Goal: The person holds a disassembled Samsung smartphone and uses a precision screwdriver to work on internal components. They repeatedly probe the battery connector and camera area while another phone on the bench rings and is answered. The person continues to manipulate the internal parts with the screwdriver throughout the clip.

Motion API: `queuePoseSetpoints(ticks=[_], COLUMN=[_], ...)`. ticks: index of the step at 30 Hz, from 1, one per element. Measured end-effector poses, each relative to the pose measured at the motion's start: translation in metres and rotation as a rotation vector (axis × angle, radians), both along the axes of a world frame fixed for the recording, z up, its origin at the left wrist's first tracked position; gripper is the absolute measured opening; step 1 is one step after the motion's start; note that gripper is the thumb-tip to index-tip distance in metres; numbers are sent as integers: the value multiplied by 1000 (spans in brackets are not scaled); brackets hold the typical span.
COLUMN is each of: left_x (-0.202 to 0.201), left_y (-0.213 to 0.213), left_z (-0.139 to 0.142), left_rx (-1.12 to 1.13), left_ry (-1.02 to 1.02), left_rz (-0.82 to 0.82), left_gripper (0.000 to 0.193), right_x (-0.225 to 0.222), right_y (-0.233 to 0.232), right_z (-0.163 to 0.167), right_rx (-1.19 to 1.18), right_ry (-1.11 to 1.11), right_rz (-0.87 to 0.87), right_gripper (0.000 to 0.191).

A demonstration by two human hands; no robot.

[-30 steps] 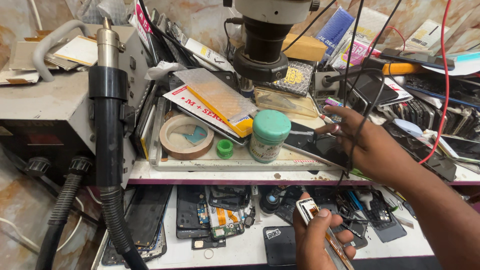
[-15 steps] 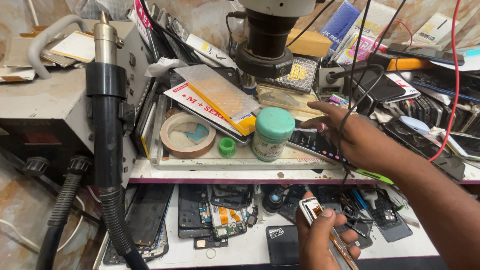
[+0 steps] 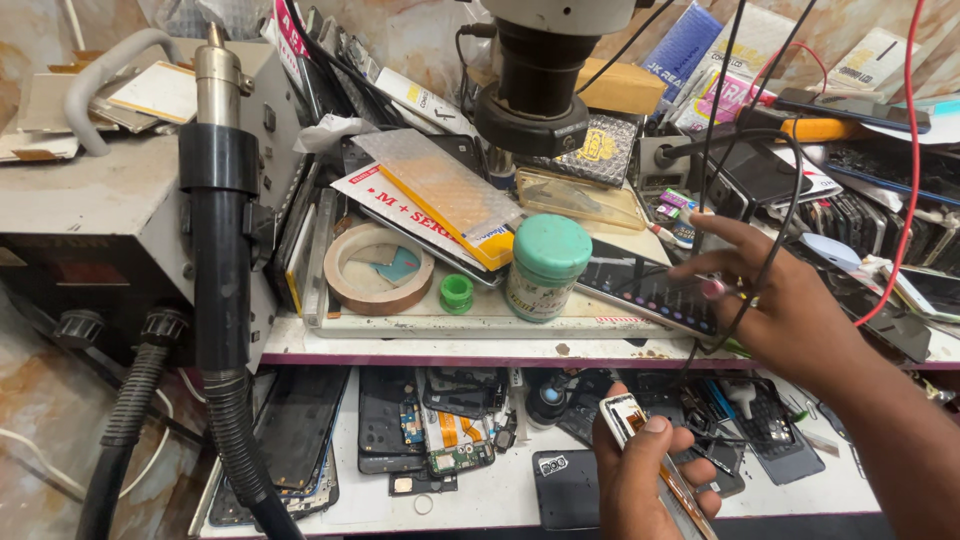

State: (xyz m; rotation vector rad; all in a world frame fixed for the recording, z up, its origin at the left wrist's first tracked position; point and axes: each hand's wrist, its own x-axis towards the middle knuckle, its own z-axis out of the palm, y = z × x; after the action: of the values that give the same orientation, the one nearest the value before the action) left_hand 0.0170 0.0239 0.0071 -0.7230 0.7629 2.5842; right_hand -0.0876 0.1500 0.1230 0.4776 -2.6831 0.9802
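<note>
Cluttered repair shelving is being shown, with a hot-air wand standing at the left, a tape roll and green-capped jar mid-shelf; a small phone part is being gripped by the closed fingers of the left hand below, while the right hand is being stretched, fingers spread, onto a dark phone; cables are crowding its path, so little free room is being left

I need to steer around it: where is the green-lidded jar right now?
In the head view, the green-lidded jar stands mid-shelf under the microscope, between the small green cap on its left and the dark phone on its right.
</note>
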Motion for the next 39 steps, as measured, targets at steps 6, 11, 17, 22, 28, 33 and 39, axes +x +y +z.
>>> queuePoseSetpoints(ticks=[6, 11, 17, 22, 28, 33, 39], left_x=[-1, -1, 1, 0, 1, 1, 0], left_y=[1, 0, -2, -3, -3, -2, -2], left_z=[-4, -3, 4, 9, 12, 11, 6], left_rx=[-6, -13, -12, 13, 29, 20, 7], left_ry=[9, 13, -6, -41, -56, -64, -31], left_rz=[3, -4, 9, 12, 35, 39, 9], left_gripper=[73, 72, 72, 71, 72, 71, 70], right_x=[13, 12, 13, 15, 15, 14, 16], right_y=[13, 14, 16, 16, 17, 18, 14], right_z=[-7, -11, -11, -11, -13, -13, -11], right_rx=[-28, -92, -41, -21, -35, -91, -63], right_ry=[31, -30, 11, 8, -37, 22, 55], right_rz=[4, -1, 25, -5, -37, 78, -2], right_gripper=[76, 75, 79, 80, 76, 80, 70])
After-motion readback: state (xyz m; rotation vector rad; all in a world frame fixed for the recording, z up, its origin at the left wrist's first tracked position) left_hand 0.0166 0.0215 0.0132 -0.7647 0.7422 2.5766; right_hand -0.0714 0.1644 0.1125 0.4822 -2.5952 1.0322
